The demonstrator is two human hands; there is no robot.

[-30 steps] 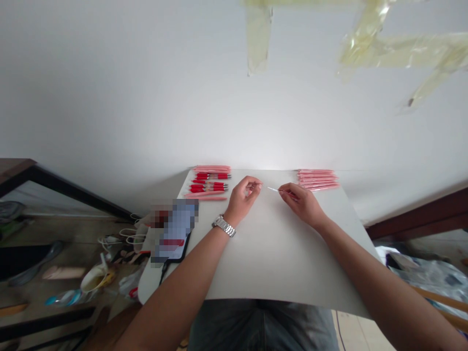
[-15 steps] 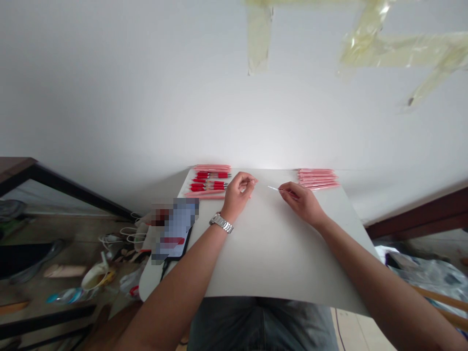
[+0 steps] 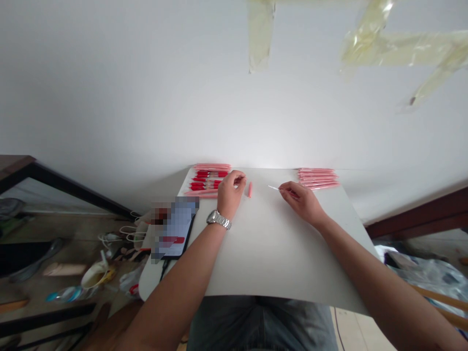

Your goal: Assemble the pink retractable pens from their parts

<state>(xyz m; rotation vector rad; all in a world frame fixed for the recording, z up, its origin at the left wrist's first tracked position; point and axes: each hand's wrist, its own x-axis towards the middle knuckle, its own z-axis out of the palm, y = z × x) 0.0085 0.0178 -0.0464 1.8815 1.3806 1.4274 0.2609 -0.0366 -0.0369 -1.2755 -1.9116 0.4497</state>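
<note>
My right hand (image 3: 295, 196) is closed in a pinch around a thin white stick that looks like a pen refill (image 3: 273, 187); its pale end points left. Curled and pinched, my left hand (image 3: 233, 189) hovers by the left group of pens, and anything between its fingertips is too small to make out. A short pink pen part (image 3: 250, 189) lies on the table between both hands, nearer the left. Behind my left hand lie several red click pens (image 3: 212, 174) in rows.
Pink pen tubes (image 3: 212, 166) lie at the white table's (image 3: 278, 253) back left, with more pink tubes (image 3: 318, 178) at the back right. A phone (image 3: 179, 229) with a cable rests at the left edge. The wall (image 3: 234, 97) rises behind the table.
My left hand has drawn back to the left, and the short pink pen part now shows fully on the table. My right hand has hardly moved.
</note>
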